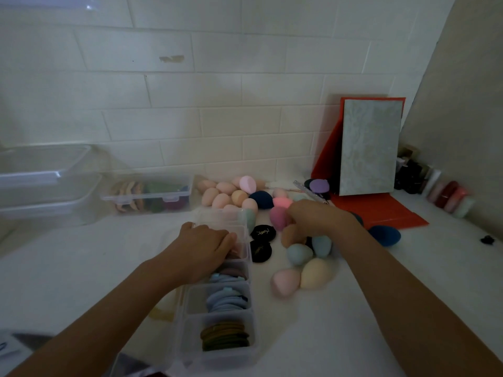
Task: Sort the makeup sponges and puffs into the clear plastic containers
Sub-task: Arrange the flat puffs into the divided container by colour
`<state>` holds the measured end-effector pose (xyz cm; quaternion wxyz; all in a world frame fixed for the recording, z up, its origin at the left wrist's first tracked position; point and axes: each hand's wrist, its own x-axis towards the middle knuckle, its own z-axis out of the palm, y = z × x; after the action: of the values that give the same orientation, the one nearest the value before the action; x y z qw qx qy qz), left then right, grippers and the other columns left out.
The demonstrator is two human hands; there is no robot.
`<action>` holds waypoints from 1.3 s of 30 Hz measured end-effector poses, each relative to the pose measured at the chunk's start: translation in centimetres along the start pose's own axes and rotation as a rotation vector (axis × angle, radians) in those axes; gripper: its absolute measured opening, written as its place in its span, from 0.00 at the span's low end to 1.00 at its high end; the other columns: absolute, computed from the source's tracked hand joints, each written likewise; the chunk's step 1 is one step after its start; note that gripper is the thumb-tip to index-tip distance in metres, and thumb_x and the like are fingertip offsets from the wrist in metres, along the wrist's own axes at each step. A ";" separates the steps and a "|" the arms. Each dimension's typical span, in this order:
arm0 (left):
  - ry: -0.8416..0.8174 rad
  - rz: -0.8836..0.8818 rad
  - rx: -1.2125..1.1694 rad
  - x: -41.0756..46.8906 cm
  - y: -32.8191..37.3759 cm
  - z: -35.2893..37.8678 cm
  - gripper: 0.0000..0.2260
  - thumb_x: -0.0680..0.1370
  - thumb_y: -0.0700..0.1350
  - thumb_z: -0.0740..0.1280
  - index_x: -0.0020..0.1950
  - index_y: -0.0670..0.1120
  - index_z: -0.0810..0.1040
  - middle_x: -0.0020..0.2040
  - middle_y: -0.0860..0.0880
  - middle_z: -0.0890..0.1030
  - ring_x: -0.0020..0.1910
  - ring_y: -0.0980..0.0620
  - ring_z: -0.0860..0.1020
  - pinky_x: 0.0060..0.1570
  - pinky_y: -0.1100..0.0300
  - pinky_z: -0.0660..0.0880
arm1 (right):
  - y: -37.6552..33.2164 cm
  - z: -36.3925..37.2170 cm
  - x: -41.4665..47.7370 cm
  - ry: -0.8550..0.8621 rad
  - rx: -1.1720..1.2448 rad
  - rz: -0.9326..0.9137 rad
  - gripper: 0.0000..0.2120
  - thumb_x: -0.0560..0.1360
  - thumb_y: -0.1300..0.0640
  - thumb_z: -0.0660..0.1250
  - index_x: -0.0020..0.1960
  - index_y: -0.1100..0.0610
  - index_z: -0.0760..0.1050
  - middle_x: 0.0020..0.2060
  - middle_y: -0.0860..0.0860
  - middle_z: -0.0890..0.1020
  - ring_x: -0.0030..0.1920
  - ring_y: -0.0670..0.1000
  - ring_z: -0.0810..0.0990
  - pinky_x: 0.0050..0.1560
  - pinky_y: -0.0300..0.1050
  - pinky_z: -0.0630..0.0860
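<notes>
The right hand [318, 221] is down among the loose sponges [299, 254] on the counter [381, 281]. Its fingers are curled round a pink sponge [278, 217], as far as the blur lets me see. These egg-shaped things look feather-light and squashy, so a gentle pinch round the fat middle should do; squeezed hard, one might spring away. The left hand [206, 246] lies on the divided box [217, 357], fingers fairly straight, resting on the far compartment. Flat puffs [227, 300] stand packed on edge in the box; they look soft and bendy, best taken by the rim.
</notes>
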<state>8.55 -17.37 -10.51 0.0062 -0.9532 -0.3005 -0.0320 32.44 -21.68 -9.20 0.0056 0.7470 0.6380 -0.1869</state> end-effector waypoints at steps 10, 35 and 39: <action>0.044 -0.068 -0.074 -0.1 -0.2 0.3 0.14 0.82 0.49 0.46 0.45 0.52 0.68 0.44 0.53 0.76 0.45 0.53 0.74 0.57 0.56 0.65 | 1.1 -1.7 0.2 0.042 0.011 -0.045 0.11 0.78 0.50 0.61 0.55 0.55 0.76 0.51 0.51 0.79 0.52 0.51 0.77 0.53 0.46 0.73; 0.166 -0.152 -0.112 -0.1 -0.1 0.8 0.22 0.77 0.56 0.41 0.46 0.53 0.75 0.42 0.54 0.72 0.41 0.56 0.69 0.61 0.53 0.63 | -3.8 -2.2 -0.6 0.526 0.413 -0.340 0.05 0.74 0.55 0.70 0.49 0.53 0.82 0.38 0.44 0.81 0.35 0.38 0.76 0.36 0.29 0.69; 0.267 -0.161 -0.039 -0.3 -0.3 1.0 0.26 0.74 0.59 0.41 0.52 0.53 0.77 0.46 0.53 0.66 0.49 0.53 0.67 0.50 0.56 0.60 | -7.5 0.1 0.4 0.558 0.386 -0.414 0.08 0.76 0.57 0.67 0.54 0.56 0.78 0.41 0.48 0.79 0.38 0.45 0.76 0.39 0.34 0.70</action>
<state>8.18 -17.30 -11.50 0.0251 -0.9133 -0.3718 -0.1645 25.26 -19.95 -7.67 -0.3464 0.6118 0.7054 -0.0904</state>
